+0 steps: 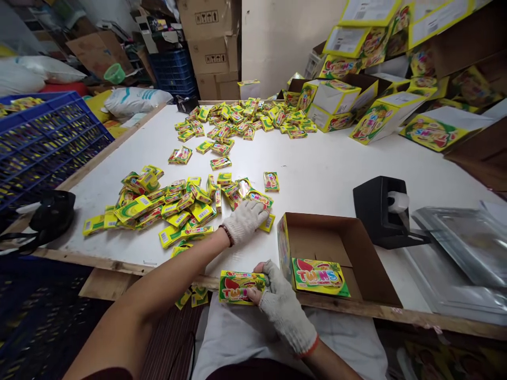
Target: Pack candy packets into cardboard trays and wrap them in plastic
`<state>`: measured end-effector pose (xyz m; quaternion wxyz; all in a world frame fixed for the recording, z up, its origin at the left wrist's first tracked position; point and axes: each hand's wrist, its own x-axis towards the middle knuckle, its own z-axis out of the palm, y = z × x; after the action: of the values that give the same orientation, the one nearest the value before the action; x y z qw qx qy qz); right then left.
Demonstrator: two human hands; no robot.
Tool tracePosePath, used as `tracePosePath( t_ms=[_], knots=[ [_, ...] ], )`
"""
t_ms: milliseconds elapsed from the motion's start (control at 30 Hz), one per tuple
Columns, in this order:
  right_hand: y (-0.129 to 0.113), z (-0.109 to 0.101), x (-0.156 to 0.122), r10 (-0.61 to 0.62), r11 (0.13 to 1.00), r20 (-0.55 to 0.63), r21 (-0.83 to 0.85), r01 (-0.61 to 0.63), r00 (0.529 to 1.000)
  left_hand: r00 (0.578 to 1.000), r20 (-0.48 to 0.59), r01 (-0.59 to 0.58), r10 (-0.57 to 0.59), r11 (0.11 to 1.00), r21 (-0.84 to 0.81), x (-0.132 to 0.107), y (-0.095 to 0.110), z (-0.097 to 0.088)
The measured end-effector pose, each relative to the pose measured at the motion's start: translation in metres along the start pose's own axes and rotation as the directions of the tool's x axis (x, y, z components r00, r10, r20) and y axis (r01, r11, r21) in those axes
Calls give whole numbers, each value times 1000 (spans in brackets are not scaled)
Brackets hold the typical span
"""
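Note:
My right hand (283, 306), in a grey-white fingerless knit glove, grips a small yellow-green candy box (237, 289) printed "TWINS" between thumb and fingers, just off the table's front edge. Reaching forward, my left hand (246, 220), also gloved, lies with its fingers stretched over the near right end of a heap of small candy boxes (174, 203). One box (268, 222) shows beside its fingers. To the right of my hands stands an open cardboard display box (320, 221), brown inside, with "TWINS" packs (320, 277) in its near left corner.
A black tape dispenser (382, 211) and clear plastic trays (455, 248) are at the right. More candy boxes (245, 119) lie along the back, beside piled display cartons (376, 119). At the left are a black strapped object (53, 211) and a blue crate (51, 137).

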<state>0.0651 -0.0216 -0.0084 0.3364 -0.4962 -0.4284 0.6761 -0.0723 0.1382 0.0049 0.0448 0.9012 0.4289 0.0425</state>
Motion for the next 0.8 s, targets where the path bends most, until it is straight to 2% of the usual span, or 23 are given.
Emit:
tracePosePath(
  t_ms=[67, 167, 200, 267, 333, 367, 400, 433, 500, 533, 600, 667, 733, 800],
  knots=[
    [-1, -2, -4, -42, 992, -33, -122, 37, 999, 998, 47, 35, -33, 999, -35, -2, 3, -3],
    [3, -4, -8, -221, 916, -53, -353, 189, 974, 994, 53, 106, -95, 948, -301, -30, -3, -14],
    [5, -5, -8, -322, 863, -47, -425, 273, 946, 992, 75, 127, -105, 897, -424, -44, -6, -18],
    [11, -7, -5, -520, 717, -25, -556, 420, 854, 980, 192, 170, -59, 751, -639, -70, -11, -28],
    [17, -8, 2, -645, 569, 17, -657, 494, 764, 937, 340, 220, 78, 624, -750, -89, -12, -35],
    [19, -9, 6, -672, 518, 41, -687, 510, 739, 913, 389, 247, 121, 596, -764, -93, -11, -38],
    [21, -9, 11, -690, 481, 67, -701, 526, 720, 903, 414, 271, 115, 596, -756, -92, -9, -39],
    [23, -9, 16, -703, 455, 91, -705, 544, 706, 910, 410, 284, 64, 627, -726, -87, -8, -39],
    [25, -8, 25, -719, 417, 121, -713, 564, 684, 954, 285, 256, -96, 756, -603, -64, -9, -37],
    [25, -7, 28, -717, 404, 129, -724, 559, 685, 971, 191, 222, -143, 834, -506, -47, -10, -35],
    [21, -6, 32, -670, 387, 149, -765, 514, 727, 992, 51, 124, -115, 958, -260, -10, -15, -29],
    [14, -4, 32, -551, 380, 179, -816, 436, 815, 994, 60, 94, -91, 994, -52, 23, -21, -25],
    [7, -1, 29, -438, 404, 173, -839, 365, 882, 987, 113, 113, -118, 992, 48, 43, -25, -23],
    [3, 0, 25, -384, 527, 109, -789, 314, 917, 981, 110, 160, -163, 987, 33, 45, -28, -25]
  ],
)
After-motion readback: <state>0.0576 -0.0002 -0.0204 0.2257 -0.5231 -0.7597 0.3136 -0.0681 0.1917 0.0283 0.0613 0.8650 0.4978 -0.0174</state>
